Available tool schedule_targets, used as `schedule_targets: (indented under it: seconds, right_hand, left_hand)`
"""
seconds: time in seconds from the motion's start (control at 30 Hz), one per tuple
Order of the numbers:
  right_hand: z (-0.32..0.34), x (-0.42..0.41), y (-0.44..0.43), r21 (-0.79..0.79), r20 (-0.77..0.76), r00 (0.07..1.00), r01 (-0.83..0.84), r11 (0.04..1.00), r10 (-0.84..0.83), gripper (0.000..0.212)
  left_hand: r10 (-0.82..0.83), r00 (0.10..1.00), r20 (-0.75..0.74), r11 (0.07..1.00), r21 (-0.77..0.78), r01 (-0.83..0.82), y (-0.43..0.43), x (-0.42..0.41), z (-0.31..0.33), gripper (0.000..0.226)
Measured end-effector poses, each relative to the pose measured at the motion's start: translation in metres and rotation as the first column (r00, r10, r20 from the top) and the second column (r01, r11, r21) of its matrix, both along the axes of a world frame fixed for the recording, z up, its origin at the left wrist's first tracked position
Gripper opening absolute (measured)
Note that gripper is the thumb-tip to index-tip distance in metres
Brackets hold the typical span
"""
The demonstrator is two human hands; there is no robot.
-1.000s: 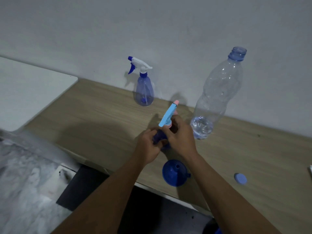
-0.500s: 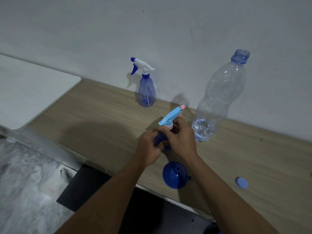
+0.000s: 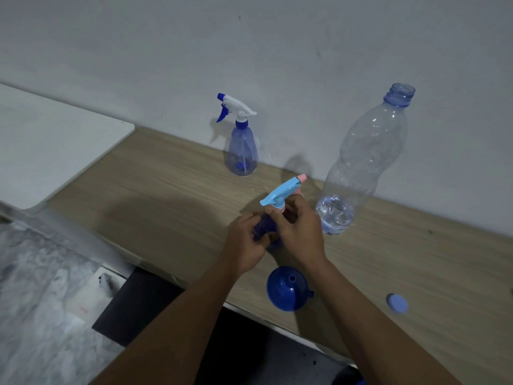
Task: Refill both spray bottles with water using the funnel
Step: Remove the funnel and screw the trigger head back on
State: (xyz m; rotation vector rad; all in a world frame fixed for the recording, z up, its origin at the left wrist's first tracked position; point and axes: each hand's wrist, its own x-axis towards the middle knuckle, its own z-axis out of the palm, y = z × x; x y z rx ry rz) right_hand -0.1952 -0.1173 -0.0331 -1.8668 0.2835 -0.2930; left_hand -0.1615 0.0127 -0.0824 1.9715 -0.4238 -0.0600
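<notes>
On the wooden tabletop (image 3: 172,195), left hand (image 3: 245,244) grips the spray bottle (image 3: 268,232); right hand (image 3: 298,232) clasps its light-blue trigger head (image 3: 280,193), probably unscrewing. Funnel (image 3: 287,289) next.

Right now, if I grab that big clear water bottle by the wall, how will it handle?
The water bottle is tall and uncapped with only a little water at the bottom, so it probably feels light and may tip if bumped. Its thin, dented walls would likely flex under a squeeze.

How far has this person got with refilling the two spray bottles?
Done: the clear plastic water bottle stands uncapped, its blue cap on the table. In hand: left hand and right hand grip the light-blue-headed spray bottle. Left: the blue funnel lies unused; the white-headed spray bottle looks nearly empty.
</notes>
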Motion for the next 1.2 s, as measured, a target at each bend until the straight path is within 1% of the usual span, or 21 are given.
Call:
schedule_targets:
  seconds: [0.07, 0.13, 0.2, 0.27, 0.33, 0.47, 0.53, 0.63, 0.77, 0.9, 1.0, 1.1, 1.13, 1.2]
  right_hand:
    - [-0.0017, 0.0033, -0.0005, 0.042, -0.020, 0.999, 0.026, 0.999, -0.025, 0.028]
    - [-0.0012, 0.0030, 0.0005, 0.039, -0.024, 1.000, 0.009, 0.999, -0.008, 0.033]
    - [0.0004, -0.0006, 0.0003, 0.017, 0.008, 1.000, -0.027, 0.999, 0.027, 0.029]
    - [0.0015, -0.0037, -0.0022, -0.013, 0.049, 0.997, -0.060, 0.998, 0.061, 0.017]
    - [0.0021, -0.0038, -0.0024, -0.045, 0.058, 0.996, -0.059, 0.997, 0.062, 0.012]
    - [-0.0007, 0.0008, 0.0009, 0.000, 0.014, 1.000, 0.011, 1.000, -0.011, 0.025]
    - [-0.0008, 0.0001, 0.0000, 0.011, 0.026, 0.999, -0.021, 1.000, 0.021, 0.025]
    - [-0.0007, 0.0000, -0.0010, -0.010, 0.039, 0.998, -0.043, 0.999, 0.043, 0.015]
    - [-0.0025, 0.0020, 0.0003, 0.086, 0.002, 1.000, -0.002, 0.996, 0.002, 0.028]
    - [-0.0011, -0.0006, -0.0020, 0.028, 0.041, 0.998, -0.051, 0.998, 0.050, 0.019]
    - [-0.0007, -0.0002, -0.0023, 0.054, 0.015, 0.999, -0.049, 0.997, 0.048, 0.024]
    - [-0.0027, -0.0001, -0.0014, -0.040, 0.019, 0.998, -0.052, 0.998, 0.053, 0.017]
    - [-0.0023, 0.0005, -0.0007, -0.047, 0.021, 0.999, -0.049, 0.998, 0.050, 0.017]
    - [-0.0018, 0.0020, -0.0007, -0.008, 0.010, 0.999, -0.040, 0.999, 0.040, 0.019]
  left_hand:
    - [0.020, 1.000, 0.000, 1.000, 0.012, -0.020, -0.0005, 0.0003, -0.0023, 0.044]
    - [0.030, 0.999, -0.013, 1.000, 0.006, -0.030, 0.0003, 0.0000, -0.0015, 0.045]
    - [0.010, 0.999, -0.034, 0.999, -0.030, -0.011, 0.0007, -0.0001, 0.0005, 0.048]
    - [-0.005, 0.999, -0.042, 0.998, -0.070, 0.002, 0.0005, -0.0012, 0.0019, 0.051]
    - [0.006, 0.999, -0.045, 0.997, -0.075, -0.010, 0.0000, -0.0015, 0.0025, 0.050]
    - [0.025, 0.996, -0.081, 0.997, -0.074, -0.031, -0.0004, -0.0025, 0.0029, 0.044]
    - [0.024, 0.995, -0.094, 0.996, -0.082, -0.032, -0.0004, -0.0022, 0.0031, 0.046]
    - [0.011, 0.997, -0.078, 0.996, -0.092, -0.018, -0.0008, -0.0023, 0.0028, 0.049]
    - [0.032, 0.994, -0.102, 0.997, -0.071, -0.039, -0.0002, -0.0015, -0.0002, 0.047]
    - [0.006, 0.997, -0.079, 0.996, -0.088, -0.013, -0.0004, -0.0003, 0.0002, 0.048]
    - [0.028, 0.996, -0.085, 0.997, -0.074, -0.034, -0.0004, -0.0010, 0.0010, 0.046]
    - [0.027, 0.996, -0.090, 0.996, -0.087, -0.034, -0.0008, -0.0012, 0.0012, 0.045]
    - [0.031, 0.996, -0.084, 0.996, -0.079, -0.037, -0.0009, -0.0014, 0.0015, 0.043]
    - [0.038, 0.996, -0.077, 0.997, -0.057, -0.043, -0.0003, -0.0010, -0.0002, 0.039]
